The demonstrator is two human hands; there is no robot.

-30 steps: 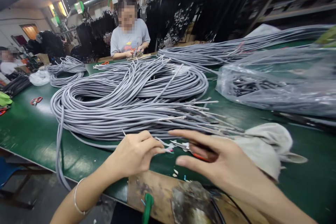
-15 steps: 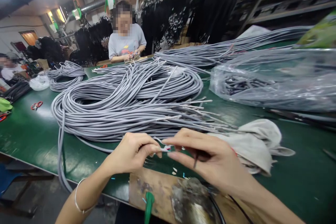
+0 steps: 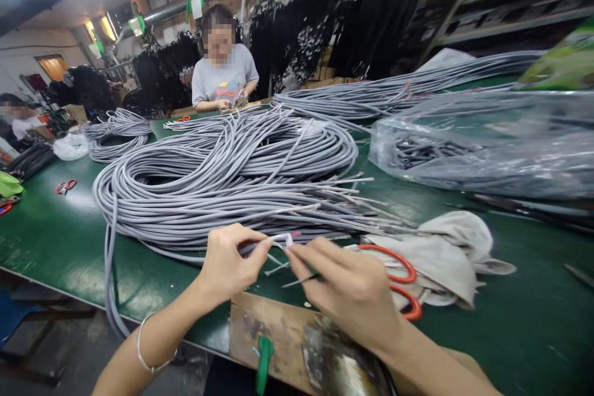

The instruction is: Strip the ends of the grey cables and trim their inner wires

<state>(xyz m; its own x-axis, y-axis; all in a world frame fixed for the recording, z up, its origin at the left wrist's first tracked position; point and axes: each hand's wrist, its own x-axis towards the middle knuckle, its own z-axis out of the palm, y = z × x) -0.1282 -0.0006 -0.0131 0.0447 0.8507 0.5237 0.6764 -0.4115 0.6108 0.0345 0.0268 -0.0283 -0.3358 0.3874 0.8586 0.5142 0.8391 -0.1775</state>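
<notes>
A grey cable end point(image 3: 280, 237) is pinched between the thumb and forefinger of my left hand point(image 3: 232, 260), with a pale sleeve-like piece and a bit of pink wire at its tip. The fingertips of my right hand point(image 3: 346, 288) close on that pale piece. Orange-handled scissors point(image 3: 408, 272) are tucked in the same hand. Their loops stick out behind it and a dark blade tip points left below the fingers. Just behind both hands lies a large coiled bundle of grey cables point(image 3: 223, 198), its stripped ends pointing right.
A beige cloth point(image 3: 457, 247) lies right of my hands. Further back is a clear plastic bag point(image 3: 501, 154) of dark parts. A stained board point(image 3: 253, 322) with a green clamp point(image 3: 264, 356) sits at the front edge. Another person point(image 3: 225, 74) works across the green table point(image 3: 60, 235).
My hands have shifted slightly up, and the right has turned, bringing the scissors' orange loops and blade into view. The cable end now bends upward between my fingers.
</notes>
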